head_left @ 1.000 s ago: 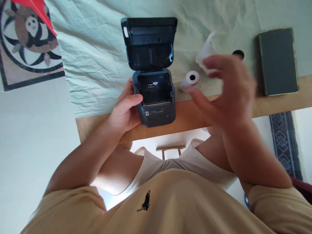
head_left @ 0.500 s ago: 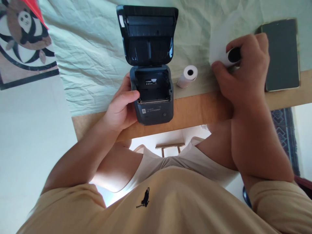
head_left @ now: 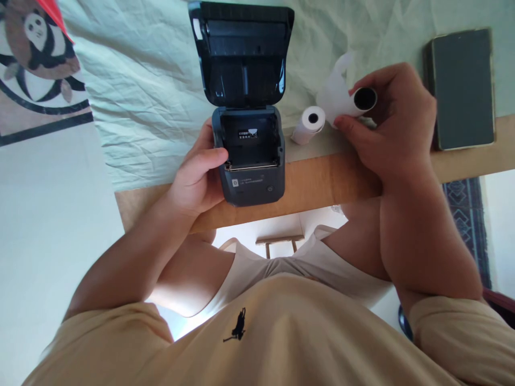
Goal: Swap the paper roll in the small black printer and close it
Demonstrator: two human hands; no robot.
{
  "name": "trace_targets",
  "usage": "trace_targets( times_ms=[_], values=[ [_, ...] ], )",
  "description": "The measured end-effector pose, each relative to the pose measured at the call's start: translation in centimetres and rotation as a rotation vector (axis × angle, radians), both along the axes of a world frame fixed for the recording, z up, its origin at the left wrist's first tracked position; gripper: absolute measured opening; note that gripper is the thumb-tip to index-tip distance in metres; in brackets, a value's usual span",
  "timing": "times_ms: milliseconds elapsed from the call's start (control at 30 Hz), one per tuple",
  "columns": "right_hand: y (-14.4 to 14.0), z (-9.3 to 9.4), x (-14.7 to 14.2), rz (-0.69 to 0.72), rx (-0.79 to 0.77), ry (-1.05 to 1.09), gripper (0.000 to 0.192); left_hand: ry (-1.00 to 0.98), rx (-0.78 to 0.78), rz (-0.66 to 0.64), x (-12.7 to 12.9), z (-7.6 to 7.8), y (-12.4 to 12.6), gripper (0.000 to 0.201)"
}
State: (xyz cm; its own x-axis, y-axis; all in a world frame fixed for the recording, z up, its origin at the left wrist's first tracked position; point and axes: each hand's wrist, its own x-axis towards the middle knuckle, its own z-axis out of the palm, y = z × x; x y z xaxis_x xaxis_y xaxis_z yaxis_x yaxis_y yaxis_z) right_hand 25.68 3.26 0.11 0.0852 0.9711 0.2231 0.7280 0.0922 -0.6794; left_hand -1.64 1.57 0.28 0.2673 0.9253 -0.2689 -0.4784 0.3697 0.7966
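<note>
Left hand [head_left: 197, 179] grips the left side of a small dark printer [head_left: 249, 158], thumb laid over the rim of its open paper bay, fingers wrapped behind the casing and closed on it. The printer is boxy, matte charcoal plastic with rounded corners; its hinged lid [head_left: 242, 53] stands fully open at the far side, showing ribbed moulding inside. The bay is a rectangular hollow with a small white label on its back wall. The unit sits at the near edge of the bench [head_left: 317, 185], which shows smooth light wood along that edge.

Right hand [head_left: 392, 126] holds a nearly spent paper roll [head_left: 360, 102], to the right of the printer: a cylinder with a dark hollow core facing the camera, pinched between thumb and curled fingers. A loose, curling tail of thin white paper [head_left: 336, 88] trails leftward from it.

A full white paper roll [head_left: 309, 124], a tight cylinder with a small dark core, lies on its side between printer and right hand. A creased pale green cloth [head_left: 153, 91] covers the far bench. A flat dark rectangular book [head_left: 462, 88] lies at far right.
</note>
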Motion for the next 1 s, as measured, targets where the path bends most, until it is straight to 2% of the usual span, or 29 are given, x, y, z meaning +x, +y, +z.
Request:
trace_targets(
  times_ms=[167, 367, 433, 600, 667, 833, 900, 1000],
  values=[
    [-0.3, 0.5, -0.6, -0.030, 0.013, -0.205, 0.037, -0.029, 0.029, 0.007, 0.1, 0.0, 0.1, 0.026],
    [-0.1, 0.6, -0.8, -0.028, -0.023, -0.300, 0.018, -0.019, 0.014, 0.038, 0.5, 0.5, 0.0, 0.025],
    [-0.2, 0.6, -0.7, -0.032, -0.009, -0.256, 0.024, -0.031, 0.019, 0.023, 0.5, 0.5, 0.0, 0.027],
    [-0.7, 0.6, -0.4, 0.015, 0.049, -0.128, 0.057, -0.026, 0.029, 0.014, 0.2, -0.1, 0.0, 0.027],
    [-0.7, 0.5, -0.3, 0.046, 0.042, -0.157, 0.057, -0.020, 0.041, 0.011, 0.0, -0.4, 0.1, 0.029],
    [0.0, -0.2, 0.2, 0.055, 0.080, -0.195, 0.035, -0.032, 0.108, -0.039, -0.4, -0.9, 0.5, 0.030],
    [0.2, -0.6, 0.5, 0.029, 0.111, -0.167, 0.040, -0.045, 0.118, -0.034, -0.5, -1.0, 0.6, 0.029],
    [0.1, -1.1, 0.7, 0.045, 0.135, -0.060, 0.063, -0.062, 0.125, -0.033, -0.5, -1.0, 0.6, 0.028]
  ],
)
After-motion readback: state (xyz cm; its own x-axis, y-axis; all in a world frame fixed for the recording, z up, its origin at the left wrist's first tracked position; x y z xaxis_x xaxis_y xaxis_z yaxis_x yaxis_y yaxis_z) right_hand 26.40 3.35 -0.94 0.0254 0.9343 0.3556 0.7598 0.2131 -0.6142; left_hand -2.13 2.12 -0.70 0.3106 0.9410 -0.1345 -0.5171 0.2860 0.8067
